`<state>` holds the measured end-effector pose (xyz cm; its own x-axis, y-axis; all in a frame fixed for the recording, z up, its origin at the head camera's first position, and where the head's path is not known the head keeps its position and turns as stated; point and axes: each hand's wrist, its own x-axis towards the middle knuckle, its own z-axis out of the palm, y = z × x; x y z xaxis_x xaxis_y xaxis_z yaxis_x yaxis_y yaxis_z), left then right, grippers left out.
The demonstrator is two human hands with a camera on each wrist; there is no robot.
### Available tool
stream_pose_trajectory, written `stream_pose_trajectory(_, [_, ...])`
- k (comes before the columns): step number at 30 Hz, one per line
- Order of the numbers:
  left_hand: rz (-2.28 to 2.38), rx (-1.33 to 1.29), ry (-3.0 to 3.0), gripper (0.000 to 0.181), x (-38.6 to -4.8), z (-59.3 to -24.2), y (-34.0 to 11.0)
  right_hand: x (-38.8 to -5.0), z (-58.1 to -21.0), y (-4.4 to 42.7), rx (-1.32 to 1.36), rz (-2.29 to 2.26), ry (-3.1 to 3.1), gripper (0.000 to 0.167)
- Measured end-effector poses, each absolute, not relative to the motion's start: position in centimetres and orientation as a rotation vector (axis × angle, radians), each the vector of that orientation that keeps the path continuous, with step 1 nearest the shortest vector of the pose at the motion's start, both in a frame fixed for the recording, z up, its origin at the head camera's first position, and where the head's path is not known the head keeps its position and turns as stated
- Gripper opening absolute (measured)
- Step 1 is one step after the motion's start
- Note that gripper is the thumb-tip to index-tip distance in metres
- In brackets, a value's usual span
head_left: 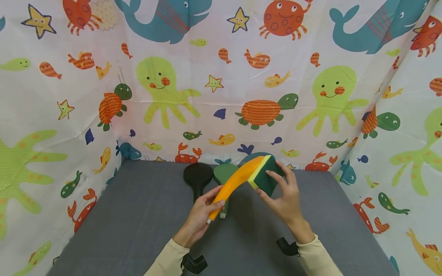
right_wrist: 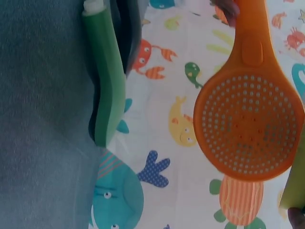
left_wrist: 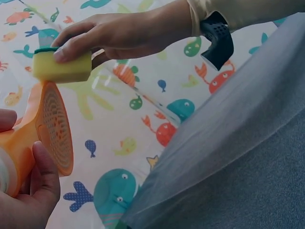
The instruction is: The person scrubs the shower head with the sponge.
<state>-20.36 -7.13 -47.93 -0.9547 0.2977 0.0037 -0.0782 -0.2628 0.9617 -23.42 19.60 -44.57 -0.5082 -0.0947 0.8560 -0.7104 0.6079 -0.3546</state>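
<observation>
An orange shower head [head_left: 236,180] with a perforated face is held up above the grey table, its handle gripped by my left hand [head_left: 202,216]. In the left wrist view the left fingers [left_wrist: 43,176] curl round its orange body [left_wrist: 28,124]. My right hand [head_left: 286,195] pinches a yellow and green sponge [head_left: 266,174] by its green side. The sponge's yellow side [left_wrist: 62,67] meets the upper edge of the shower head. In the right wrist view the round perforated face [right_wrist: 248,126] shows whole, with the sponge [right_wrist: 296,176] at its right edge.
A black shower head [head_left: 198,176] and a green one [head_left: 224,172] lie side by side at the back of the grey table [head_left: 138,214], behind my left hand. A curtain [head_left: 207,111] printed with sea animals surrounds the table at the back and sides.
</observation>
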Motion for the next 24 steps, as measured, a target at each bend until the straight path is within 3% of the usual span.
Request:
stream_pose_trajectory(10, [2.254,0.303,1.804,0.059,-20.2,-48.0,-7.2,-23.6,-44.3,21.3,0.543,0.892,-2.055,0.061])
stream_pose_trajectory(24, [2.254,0.314,1.923,0.061,-20.7,-48.6,-6.7,-23.3,-44.5,23.6,0.412,0.899,-2.066,0.057])
